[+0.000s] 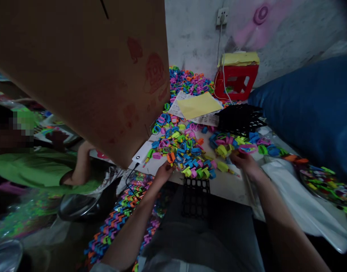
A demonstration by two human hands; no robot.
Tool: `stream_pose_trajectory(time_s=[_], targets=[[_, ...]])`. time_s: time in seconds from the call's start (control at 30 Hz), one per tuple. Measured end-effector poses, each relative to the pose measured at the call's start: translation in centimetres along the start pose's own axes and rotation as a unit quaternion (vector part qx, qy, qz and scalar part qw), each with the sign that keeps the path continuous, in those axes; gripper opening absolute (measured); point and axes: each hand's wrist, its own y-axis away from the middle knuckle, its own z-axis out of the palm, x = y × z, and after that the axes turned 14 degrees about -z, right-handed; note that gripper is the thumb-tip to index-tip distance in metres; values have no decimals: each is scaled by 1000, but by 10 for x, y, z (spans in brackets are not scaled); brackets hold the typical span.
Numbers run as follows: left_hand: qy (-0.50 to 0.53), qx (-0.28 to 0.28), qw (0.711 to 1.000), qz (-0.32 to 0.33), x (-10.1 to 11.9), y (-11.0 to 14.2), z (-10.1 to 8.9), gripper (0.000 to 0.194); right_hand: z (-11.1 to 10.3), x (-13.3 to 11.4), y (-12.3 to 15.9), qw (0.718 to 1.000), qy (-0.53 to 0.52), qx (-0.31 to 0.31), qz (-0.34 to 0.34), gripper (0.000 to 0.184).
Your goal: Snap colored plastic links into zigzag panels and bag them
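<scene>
A black plastic grid (196,204) runs lengthwise from the lap (230,234) to the table (232,189), coloured plastic pieces (200,172) in rows at its far end. The left hand (163,172), fingers bunched, is nearer them than the right hand (248,165), beside a pink piece (247,148); either's grip is unclear. A cardboard box (85,83) stands left.

- Left hand (163,173): fingertips blurred against an orange piece (170,157); grip unclear
- Right hand (248,165): fingertips partly hidden among the pieces; hold on the pink piece (247,149) unclear
- Cardboard box (105,87): cut off by the top edge; red print smeared
- Printed sheet (208,120): partly covered by a yellow sheet (197,105); text too small to read
- Pink fan (261,15): blades blurred; top cut off
- Blue bulk (312,109): cut off at right
- Person in green (40,170): cut off at left; partly hidden by the box
</scene>
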Motion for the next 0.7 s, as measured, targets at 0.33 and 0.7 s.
stream_pose_trajectory(time_s=[0.33,0.7], targets=[[144,-40,989,13,-22,50,5,47,127,-37,121,981,-173,-65,-64,23],[98,-33,989,109,-35,61,57,7,148,-13,105,990,-115,-17,-81,31]])
